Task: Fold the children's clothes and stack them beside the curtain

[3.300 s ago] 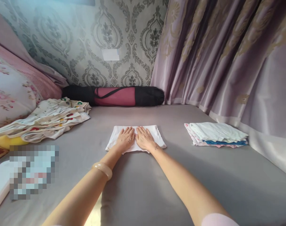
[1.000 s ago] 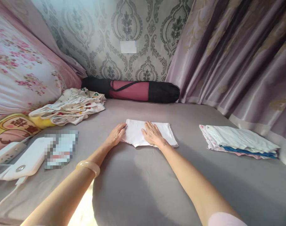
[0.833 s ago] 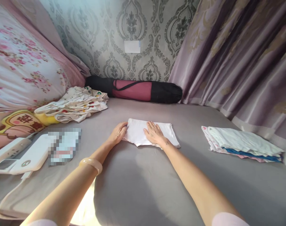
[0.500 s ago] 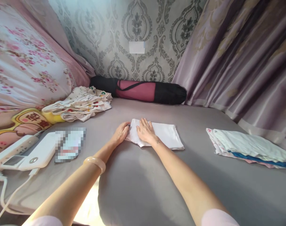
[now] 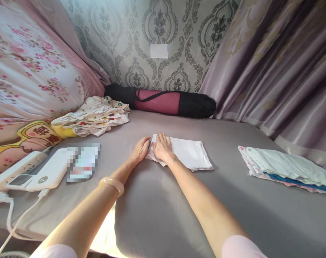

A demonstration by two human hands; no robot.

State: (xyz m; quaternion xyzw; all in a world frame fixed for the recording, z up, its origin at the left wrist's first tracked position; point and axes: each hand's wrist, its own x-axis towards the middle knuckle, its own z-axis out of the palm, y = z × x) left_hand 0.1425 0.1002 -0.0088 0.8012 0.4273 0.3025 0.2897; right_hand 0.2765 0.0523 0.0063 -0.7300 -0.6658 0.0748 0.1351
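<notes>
A folded white cloth (image 5: 188,153) lies flat on the grey bed sheet in front of me, its kind hidden by the folds. At its left edge, my left hand (image 5: 140,149) is closed on the fabric, with the fingertips partly hidden. My right hand (image 5: 162,147) rests palm down on the cloth's left part, fingers stretched out, pressing on it without gripping.
To the right lies a stack of folded clothes (image 5: 292,166). At the left are a pile of patterned clothes (image 5: 98,116), a power bank (image 5: 50,172), a power strip (image 5: 18,170) and a blurred packet (image 5: 84,163). A black and maroon bag (image 5: 157,102) lies along the wall.
My right hand has slid left across the white cloth, closer to my left hand. The left hand stays at the cloth's left edge. The whole view has shifted slightly.
</notes>
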